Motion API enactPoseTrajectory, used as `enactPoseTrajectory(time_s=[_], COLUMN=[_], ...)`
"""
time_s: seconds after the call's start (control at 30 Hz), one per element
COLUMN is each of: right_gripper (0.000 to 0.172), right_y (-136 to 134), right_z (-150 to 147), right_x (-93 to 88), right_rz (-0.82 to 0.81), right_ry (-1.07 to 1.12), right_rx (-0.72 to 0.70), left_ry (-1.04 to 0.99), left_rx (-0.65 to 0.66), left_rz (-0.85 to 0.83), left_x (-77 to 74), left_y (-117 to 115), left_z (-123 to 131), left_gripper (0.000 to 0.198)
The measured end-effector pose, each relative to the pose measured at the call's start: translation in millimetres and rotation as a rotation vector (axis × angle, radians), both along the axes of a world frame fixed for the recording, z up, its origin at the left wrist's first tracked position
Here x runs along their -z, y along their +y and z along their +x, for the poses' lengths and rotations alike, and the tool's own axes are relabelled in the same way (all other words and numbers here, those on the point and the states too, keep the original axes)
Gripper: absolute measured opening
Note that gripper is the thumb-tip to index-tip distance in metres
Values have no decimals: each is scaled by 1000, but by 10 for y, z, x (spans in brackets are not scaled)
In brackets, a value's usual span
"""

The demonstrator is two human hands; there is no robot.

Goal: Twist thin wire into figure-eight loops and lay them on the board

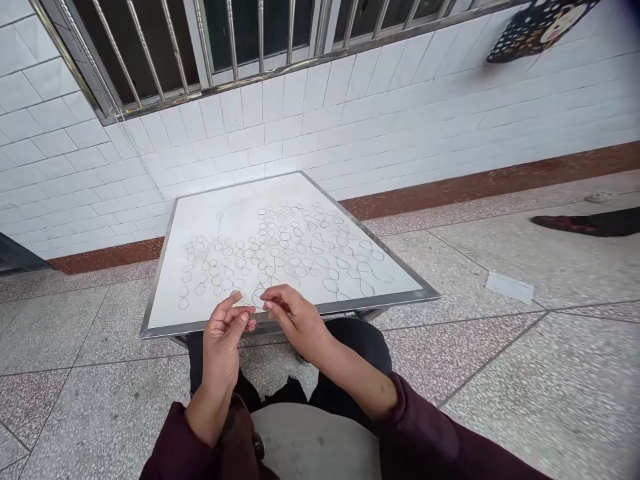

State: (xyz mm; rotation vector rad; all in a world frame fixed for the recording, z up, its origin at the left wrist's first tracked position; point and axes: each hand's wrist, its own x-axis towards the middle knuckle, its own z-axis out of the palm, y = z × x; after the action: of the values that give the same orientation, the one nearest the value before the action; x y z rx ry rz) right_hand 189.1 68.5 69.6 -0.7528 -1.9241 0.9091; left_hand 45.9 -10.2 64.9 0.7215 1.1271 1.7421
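My left hand [225, 337] is closed in a pinch, its thumb against the fingers, with a tan wrap on one fingertip. Opposite it, my right hand [296, 320] also pinches, thumb to index finger. A thin dark strand, like wire or cord, bends in a loop [257, 293] between the two hands, and both appear to grip it; its ends are too fine to make out. The hands hover over the near edge of a white table [205, 208] with a grey metal rim. Many thin figure-eight loops [337, 263] of similar look cover its top.
A white tiled wall [250, 147] with a barred window [260, 40] stands behind the table. On the speckled floor to the right lies a pale flat piece [510, 287]. Another person's foot [565, 225] shows at far right. A dark patterned bag [535, 30] is at upper right.
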Motion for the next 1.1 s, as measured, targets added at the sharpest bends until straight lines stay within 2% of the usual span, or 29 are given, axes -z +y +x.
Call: enactPoseTrajectory(time_s=[0.13, 0.37, 0.83, 1.1], right_gripper=[9, 11, 16, 18], right_y=[-84, -118, -104, -116], right_z=[55, 116, 74, 68], right_x=[9, -91, -29, -6], right_rz=[-127, -203, -161, -105], right_ry=[93, 151, 156, 77], right_rx=[-24, -60, -92, -72], left_ry=[15, 20, 78, 112], left_rx=[3, 8, 201, 202], left_rz=[-2, -25, -126, -174], left_x=[-86, -132, -139, -107], left_y=[-69, -134, -159, -143], left_z=[52, 84, 85, 105], left_gripper=[38, 34, 34, 43])
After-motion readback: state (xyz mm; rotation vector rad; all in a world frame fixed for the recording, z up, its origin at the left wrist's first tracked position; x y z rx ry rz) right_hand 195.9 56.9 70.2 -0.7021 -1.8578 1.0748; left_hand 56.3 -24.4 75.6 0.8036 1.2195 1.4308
